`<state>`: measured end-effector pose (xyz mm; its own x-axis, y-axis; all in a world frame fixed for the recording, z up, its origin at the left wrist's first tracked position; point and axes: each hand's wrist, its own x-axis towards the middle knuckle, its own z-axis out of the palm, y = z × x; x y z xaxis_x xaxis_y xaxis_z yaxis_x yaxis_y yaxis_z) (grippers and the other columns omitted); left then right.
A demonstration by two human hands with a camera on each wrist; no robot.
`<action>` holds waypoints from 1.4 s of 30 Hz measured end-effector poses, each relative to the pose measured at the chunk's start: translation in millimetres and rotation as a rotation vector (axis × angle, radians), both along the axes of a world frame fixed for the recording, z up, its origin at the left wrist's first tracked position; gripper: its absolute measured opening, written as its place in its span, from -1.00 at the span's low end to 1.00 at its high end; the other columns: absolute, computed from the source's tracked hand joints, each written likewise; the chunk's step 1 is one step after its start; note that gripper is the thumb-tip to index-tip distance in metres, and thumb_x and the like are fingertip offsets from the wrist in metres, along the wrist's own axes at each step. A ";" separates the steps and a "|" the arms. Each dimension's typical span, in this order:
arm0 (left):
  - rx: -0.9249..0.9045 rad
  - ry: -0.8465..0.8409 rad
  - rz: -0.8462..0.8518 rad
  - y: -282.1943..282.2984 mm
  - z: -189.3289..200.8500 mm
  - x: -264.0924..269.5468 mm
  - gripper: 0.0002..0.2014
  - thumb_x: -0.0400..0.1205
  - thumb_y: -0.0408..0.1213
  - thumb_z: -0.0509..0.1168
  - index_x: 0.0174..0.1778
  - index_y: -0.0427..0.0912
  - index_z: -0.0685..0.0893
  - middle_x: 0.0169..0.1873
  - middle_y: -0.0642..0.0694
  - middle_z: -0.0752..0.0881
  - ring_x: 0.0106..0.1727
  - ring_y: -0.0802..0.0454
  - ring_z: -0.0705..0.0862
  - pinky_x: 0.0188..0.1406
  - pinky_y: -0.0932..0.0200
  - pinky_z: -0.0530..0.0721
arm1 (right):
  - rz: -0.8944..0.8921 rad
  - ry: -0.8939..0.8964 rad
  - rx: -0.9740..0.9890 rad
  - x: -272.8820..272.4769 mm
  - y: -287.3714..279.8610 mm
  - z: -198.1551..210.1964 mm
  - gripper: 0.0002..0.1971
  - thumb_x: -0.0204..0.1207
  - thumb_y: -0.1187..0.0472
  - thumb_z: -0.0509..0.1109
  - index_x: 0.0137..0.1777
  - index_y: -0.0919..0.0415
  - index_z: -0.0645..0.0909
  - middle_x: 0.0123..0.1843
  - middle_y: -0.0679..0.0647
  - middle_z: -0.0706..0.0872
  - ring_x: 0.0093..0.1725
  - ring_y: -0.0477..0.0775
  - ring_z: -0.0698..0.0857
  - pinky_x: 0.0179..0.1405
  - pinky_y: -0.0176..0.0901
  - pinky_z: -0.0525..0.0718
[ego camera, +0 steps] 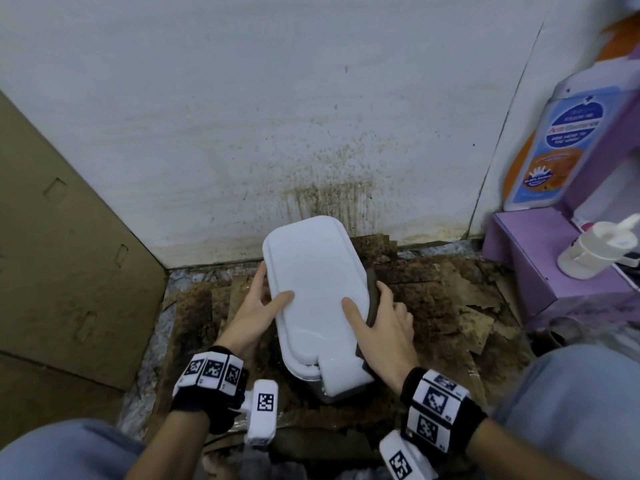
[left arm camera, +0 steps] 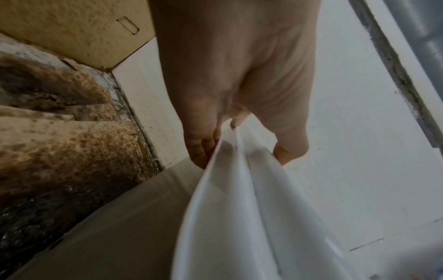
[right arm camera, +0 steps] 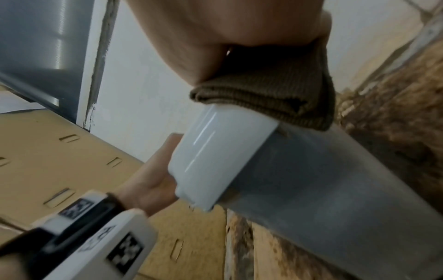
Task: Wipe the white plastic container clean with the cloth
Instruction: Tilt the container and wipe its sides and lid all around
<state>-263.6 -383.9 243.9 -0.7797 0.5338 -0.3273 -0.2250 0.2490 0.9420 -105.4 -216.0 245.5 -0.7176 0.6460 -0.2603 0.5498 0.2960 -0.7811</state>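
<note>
The white plastic container [ego camera: 315, 282], a long tub with a white lid, is held tilted above a dirty floor. My left hand [ego camera: 268, 294] grips its left edge, thumb on the lid and fingers underneath. In the left wrist view the lid's rim [left arm camera: 239, 208] runs out of that hand [left arm camera: 227, 75]. My right hand [ego camera: 372, 317] holds a folded brown cloth [ego camera: 372, 296] against the container's right side, with the thumb lying on the lid. The right wrist view shows the cloth [right arm camera: 275, 98] pinched under the hand [right arm camera: 227, 28], above the white end latch [right arm camera: 215, 151] and the greyish body [right arm camera: 323, 180].
A white wall [ego camera: 277, 116] with brown splatter stands right behind. Stained cardboard sheets [ego camera: 440, 299] cover the floor. A cardboard panel [ego camera: 69, 237] leans at the left. On the right, a purple box [ego camera: 533, 271] carries a white pump bottle [ego camera: 595, 247]; a labelled soap bottle [ego camera: 550, 143] stands behind.
</note>
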 end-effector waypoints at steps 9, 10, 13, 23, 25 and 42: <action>-0.068 0.023 -0.035 3.2 -2.4 -3.2 -0.20 0.71 -0.03 0.42 0.78 0.40 0.10 0.56 0.10 0.59 0.34 0.00 0.78 0.31 -0.23 0.77 | -0.060 0.043 -0.078 12.5 -38.7 -20.9 -0.22 0.69 -0.30 0.13 0.77 -0.02 -0.10 0.49 0.13 0.31 0.52 0.17 0.23 0.53 0.09 0.27; -0.066 0.034 -0.019 2.6 -3.8 -1.0 -0.22 0.73 -0.05 0.40 0.78 0.39 0.11 0.57 0.11 0.58 0.37 0.00 0.76 0.31 -0.23 0.77 | -0.056 0.052 -0.084 12.3 -40.4 -21.9 -0.24 0.70 -0.28 0.11 0.77 -0.02 -0.10 0.49 0.12 0.30 0.52 0.15 0.22 0.54 0.08 0.26; -0.061 0.075 0.003 -1.3 -6.2 5.9 -0.23 0.73 0.06 0.37 0.77 0.40 0.08 0.69 0.12 0.42 0.53 -0.04 0.63 0.43 -0.28 0.68 | -0.056 0.096 -0.111 8.0 -41.9 -25.7 -0.32 0.75 -0.21 0.06 0.77 -0.03 -0.07 0.50 0.12 0.30 0.54 0.09 0.19 0.55 0.03 0.22; -0.209 0.211 0.016 -6.4 -20.0 7.1 -0.22 0.65 0.34 0.23 0.77 0.35 0.08 0.61 0.10 0.39 0.68 -0.12 0.38 0.57 -0.39 0.50 | -0.021 0.222 -0.239 -4.6 -24.7 -27.1 -0.45 0.81 -0.12 0.01 0.76 -0.14 0.04 0.38 -0.14 0.27 0.55 -0.13 0.17 0.44 -0.19 0.12; -0.294 0.226 0.028 -2.3 -14.6 8.1 -0.12 0.65 0.38 0.21 0.82 0.19 -0.01 0.72 -0.05 0.25 0.73 -0.19 0.30 0.61 -0.38 0.45 | -0.012 0.229 -0.234 -5.1 -24.3 -27.3 -0.46 0.81 -0.13 0.00 0.76 -0.16 0.05 0.35 -0.17 0.26 0.50 -0.18 0.18 0.43 -0.22 0.11; -0.584 0.878 -0.328 29.8 -18.1 55.3 -0.34 0.85 0.14 -0.07 0.84 -0.03 0.00 0.84 0.04 -0.10 0.82 0.15 -0.24 0.76 0.12 -0.41 | 0.191 0.224 -0.105 -20.7 -9.7 -36.6 -0.45 0.76 -0.24 -0.01 0.72 -0.39 -0.04 0.38 0.03 0.35 0.45 0.02 0.27 0.55 -0.06 0.26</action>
